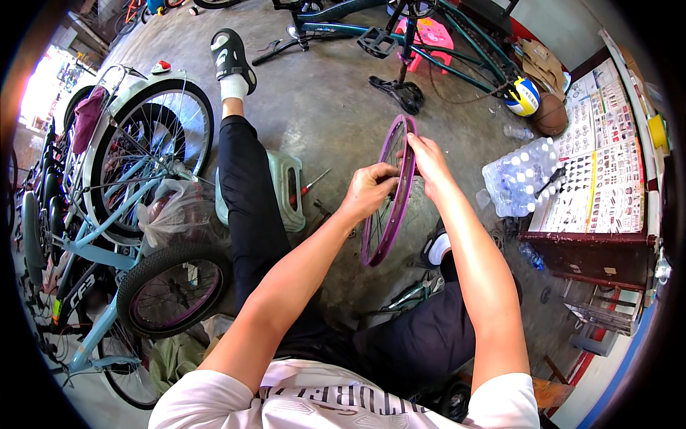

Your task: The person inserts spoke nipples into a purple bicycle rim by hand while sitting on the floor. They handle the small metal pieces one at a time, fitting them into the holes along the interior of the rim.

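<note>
A purple bicycle wheel rim [391,227] with spokes stands nearly edge-on in front of me, without a tyre. My left hand [371,189] is closed at its left side, fingers pinched near the spokes; what lies between the fingertips is too small to make out. On the upper right part of the rim, my right hand [426,159] grips the purple edge with the thumb toward the top. The rim's lower end hangs over the floor between my legs.
Bicycles [143,164] crowd the left. A green plastic stool [286,187] and a red-handled screwdriver [309,187] lie beyond my left leg. An upturned bicycle frame [343,30] stands ahead, near a pink stool [433,41]. Packed water bottles [516,179] sit by the right-hand cabinet [593,254].
</note>
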Demonstrator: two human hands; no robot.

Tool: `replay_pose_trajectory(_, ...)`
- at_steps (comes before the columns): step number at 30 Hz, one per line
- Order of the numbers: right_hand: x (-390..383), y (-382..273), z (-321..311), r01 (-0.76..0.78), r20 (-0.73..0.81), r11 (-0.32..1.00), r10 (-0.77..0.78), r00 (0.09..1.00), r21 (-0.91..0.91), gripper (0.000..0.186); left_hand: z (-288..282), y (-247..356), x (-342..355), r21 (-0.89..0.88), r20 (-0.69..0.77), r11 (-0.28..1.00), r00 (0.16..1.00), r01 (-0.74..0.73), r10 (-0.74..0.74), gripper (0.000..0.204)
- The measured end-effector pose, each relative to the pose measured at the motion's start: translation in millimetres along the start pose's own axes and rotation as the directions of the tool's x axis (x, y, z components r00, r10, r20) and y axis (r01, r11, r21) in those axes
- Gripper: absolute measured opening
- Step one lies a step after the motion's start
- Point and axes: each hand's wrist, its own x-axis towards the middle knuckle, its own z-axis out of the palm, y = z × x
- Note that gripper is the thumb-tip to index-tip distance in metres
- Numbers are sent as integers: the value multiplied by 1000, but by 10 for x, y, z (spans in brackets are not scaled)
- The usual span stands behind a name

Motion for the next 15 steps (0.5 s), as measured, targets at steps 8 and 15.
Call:
replay_pose_trajectory(8, -174, 13, -34, 88, -230, 994, -102, 968, -68, 44, 80, -43, 33, -38, -64, 999, 998, 1, -4, 10)
replay_pose_trajectory(15, -1165, -62, -85, 208, -61, 870, -261, 963, -447, 45, -11, -11, -6, -124, -1, 992, 1000, 29, -30, 15)
